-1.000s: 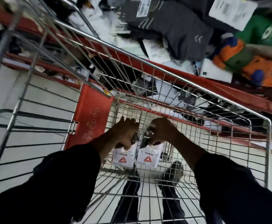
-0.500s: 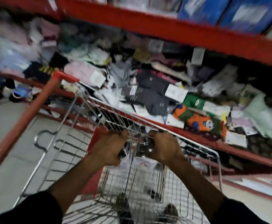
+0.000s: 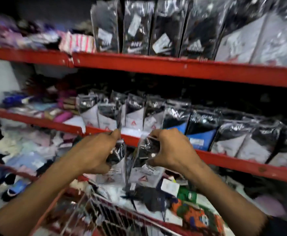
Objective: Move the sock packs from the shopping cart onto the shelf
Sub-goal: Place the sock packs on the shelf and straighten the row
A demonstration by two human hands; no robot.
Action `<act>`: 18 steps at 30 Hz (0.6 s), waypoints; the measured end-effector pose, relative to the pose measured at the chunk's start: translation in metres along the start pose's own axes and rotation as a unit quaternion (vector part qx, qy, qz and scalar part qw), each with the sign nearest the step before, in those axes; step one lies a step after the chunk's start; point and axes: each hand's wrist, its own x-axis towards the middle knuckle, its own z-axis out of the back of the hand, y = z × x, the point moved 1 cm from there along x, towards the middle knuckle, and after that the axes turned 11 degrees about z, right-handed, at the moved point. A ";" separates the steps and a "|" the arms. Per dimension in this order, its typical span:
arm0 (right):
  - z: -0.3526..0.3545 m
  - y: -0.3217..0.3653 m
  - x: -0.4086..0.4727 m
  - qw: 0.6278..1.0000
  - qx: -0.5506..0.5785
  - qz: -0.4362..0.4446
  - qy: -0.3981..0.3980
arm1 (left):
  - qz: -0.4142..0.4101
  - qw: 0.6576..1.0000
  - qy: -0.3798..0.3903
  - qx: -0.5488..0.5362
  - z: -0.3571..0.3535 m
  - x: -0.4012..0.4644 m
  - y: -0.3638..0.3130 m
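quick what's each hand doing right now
Left hand: closed on a sock pack.
Right hand: closed on another sock pack.

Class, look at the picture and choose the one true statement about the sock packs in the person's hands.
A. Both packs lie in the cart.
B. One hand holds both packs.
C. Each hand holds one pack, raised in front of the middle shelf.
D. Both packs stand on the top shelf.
C: the left hand grips one sock pack and the right hand grips another sock pack, both held up before the middle shelf, above the shopping cart.
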 end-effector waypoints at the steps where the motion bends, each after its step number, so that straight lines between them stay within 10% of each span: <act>1: 0.011 0.001 0.009 1.000 0.002 0.002 -0.012 | -0.005 1.000 -0.012 -0.003 0.011 0.008 0.005; 18: 0.072 -0.040 0.149 0.997 -0.021 -0.045 -0.062 | -0.050 0.997 -0.031 -0.045 0.086 0.170 0.027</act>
